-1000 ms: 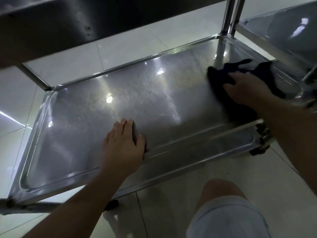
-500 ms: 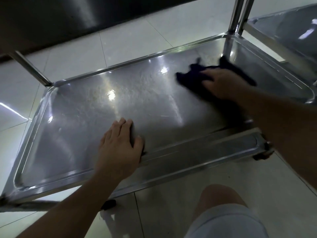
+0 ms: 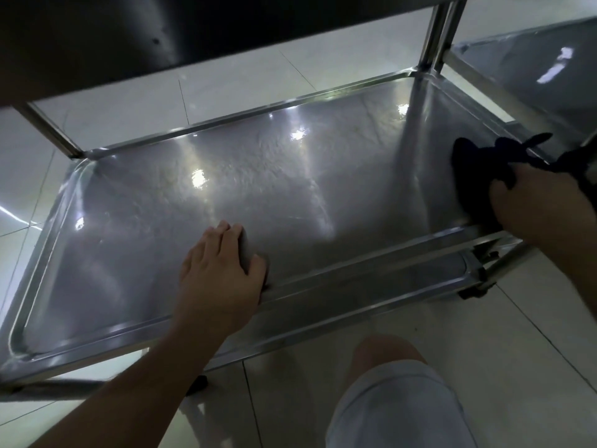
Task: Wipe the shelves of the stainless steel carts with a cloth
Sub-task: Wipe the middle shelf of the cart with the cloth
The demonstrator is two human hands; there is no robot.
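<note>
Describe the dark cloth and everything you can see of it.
The cloth is very dark, navy or black, soft and crumpled, with loose folds and a thin strip trailing toward the right rim. It lies bunched at the right end of the steel cart shelf, reaching toward the near right corner. The right hand rests on top of it, fingers partly over it, hiding much of the fabric. Whether it is wet cannot be told.

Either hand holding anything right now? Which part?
Right hand grips the dark cloth by its near, bunched end, on the shelf. Left hand holds nothing; it rests flat on the shelf.
</note>
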